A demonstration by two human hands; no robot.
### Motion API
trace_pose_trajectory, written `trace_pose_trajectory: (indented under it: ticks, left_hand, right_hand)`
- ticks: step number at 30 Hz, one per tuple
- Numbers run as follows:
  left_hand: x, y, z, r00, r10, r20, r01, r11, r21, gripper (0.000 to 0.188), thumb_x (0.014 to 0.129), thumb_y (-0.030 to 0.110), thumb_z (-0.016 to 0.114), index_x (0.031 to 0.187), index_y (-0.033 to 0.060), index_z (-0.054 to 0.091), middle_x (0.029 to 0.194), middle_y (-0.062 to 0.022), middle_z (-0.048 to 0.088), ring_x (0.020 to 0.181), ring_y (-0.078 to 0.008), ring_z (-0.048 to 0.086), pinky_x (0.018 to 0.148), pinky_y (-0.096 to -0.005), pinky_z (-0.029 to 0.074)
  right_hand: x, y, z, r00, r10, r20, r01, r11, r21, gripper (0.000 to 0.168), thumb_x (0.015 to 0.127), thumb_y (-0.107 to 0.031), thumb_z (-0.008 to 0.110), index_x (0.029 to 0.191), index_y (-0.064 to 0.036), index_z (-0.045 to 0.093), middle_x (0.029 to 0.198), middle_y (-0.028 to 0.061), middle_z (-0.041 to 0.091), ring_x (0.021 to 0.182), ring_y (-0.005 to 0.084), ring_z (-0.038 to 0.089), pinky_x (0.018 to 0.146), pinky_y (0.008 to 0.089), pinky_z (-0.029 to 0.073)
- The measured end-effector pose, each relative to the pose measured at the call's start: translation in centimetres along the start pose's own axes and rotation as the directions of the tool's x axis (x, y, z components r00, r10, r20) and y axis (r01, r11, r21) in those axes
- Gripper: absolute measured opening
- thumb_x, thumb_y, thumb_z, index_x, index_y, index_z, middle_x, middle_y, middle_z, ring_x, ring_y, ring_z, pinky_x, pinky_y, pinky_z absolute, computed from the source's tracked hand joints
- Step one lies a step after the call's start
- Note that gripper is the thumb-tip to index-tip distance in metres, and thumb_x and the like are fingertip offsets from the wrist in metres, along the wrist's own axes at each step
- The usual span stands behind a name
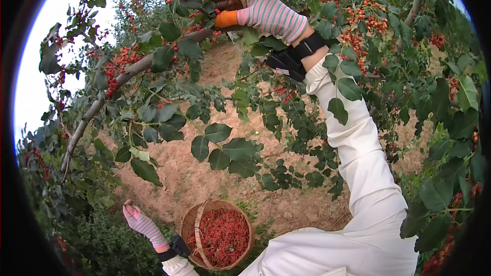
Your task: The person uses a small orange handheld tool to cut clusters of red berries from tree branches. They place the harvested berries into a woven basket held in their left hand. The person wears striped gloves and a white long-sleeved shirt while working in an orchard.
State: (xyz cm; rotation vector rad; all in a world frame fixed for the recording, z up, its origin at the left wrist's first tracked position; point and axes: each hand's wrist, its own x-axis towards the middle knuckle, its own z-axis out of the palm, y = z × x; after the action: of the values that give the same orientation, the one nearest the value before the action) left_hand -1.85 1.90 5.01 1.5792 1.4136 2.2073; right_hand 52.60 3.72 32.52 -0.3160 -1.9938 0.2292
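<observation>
My right hand, in a pink-and-grey striped glove with an orange thumb, reaches up to a branch bearing small red berries and dark green leaves. Its curled fingers and thumb are at a cluster of red berries; whether they grip it is hidden by the hand. Low on the left, my left hand wears a matching striped glove with bare fingertips. Its fingers are bent together, and I cannot make out anything between them. Beside it hangs or stands a woven basket with a hoop handle, holding many red berries.
More berry clusters hang among leaves on the right. A leafy twig crosses the middle, above bare brown soil. Another upright branch stands at upper right. Green undergrowth lies below my left hand.
</observation>
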Motion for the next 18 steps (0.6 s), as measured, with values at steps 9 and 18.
trace_pose_trajectory:
  ticks: [9, 18]
  left_hand:
    - [-0.5, 0.5, 0.5, 1.000, 0.002, -0.007, -0.002, 1.000, -0.006, 0.026, 0.100, 0.017, 0.038, 0.109, -0.0002, 0.056, 0.078, 0.0021, 0.048, 0.060, -0.0041, 0.035, 0.052, -0.0198, 0.029]
    - [-0.1, -0.3, 1.3, 0.999, -0.030, -0.016, 0.028, 0.998, -0.064, 0.024, 0.097, 0.009, 0.037, 0.111, -0.0013, 0.054, 0.083, 0.0016, 0.048, 0.064, -0.0055, 0.037, 0.055, -0.0194, 0.031]
  right_hand:
    - [-0.4, -0.5, 2.4, 0.934, 0.080, -0.348, -0.196, 0.931, -0.310, 0.042, 0.074, -0.010, 0.068, 0.115, -0.004, 0.060, 0.108, 0.0123, 0.065, 0.102, 0.0222, 0.063, 0.091, 0.0322, 0.050]
    - [0.2, 0.2, 4.0, 0.734, -0.239, -0.635, -0.323, 0.700, -0.637, 0.036, 0.070, -0.008, 0.074, 0.103, -0.002, 0.060, 0.094, 0.0171, 0.066, 0.085, 0.0308, 0.065, 0.079, 0.0347, 0.054]
